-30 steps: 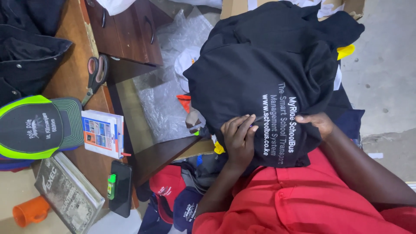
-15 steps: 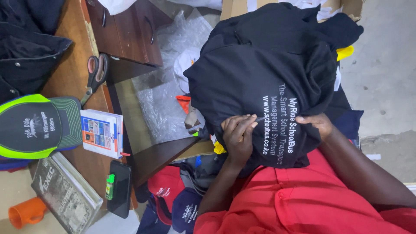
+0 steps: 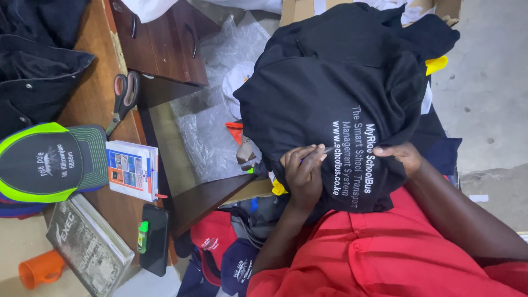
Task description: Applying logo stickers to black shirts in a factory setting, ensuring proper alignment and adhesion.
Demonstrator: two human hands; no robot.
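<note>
The person's left hand (image 3: 303, 171) is pinching a thin pen-like tool against the black printed fabric garment (image 3: 335, 104) bunched on the lap, while the right hand (image 3: 404, 157) is gripping its edge. Beyond, the brown cardboard box (image 3: 300, 10) is holding more dark and white cloth. The wooden drawers (image 3: 170, 44) are sitting closed.

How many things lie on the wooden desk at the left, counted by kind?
Caps: 1 (green-and-black cap)
Scissors: 1 (scissors)
Booklets: 1 (booklet)
Books: 1 (grey book)
Phones: 1 (black phone)
Dark garments: 1 (dark jacket)
Total: 6
</note>
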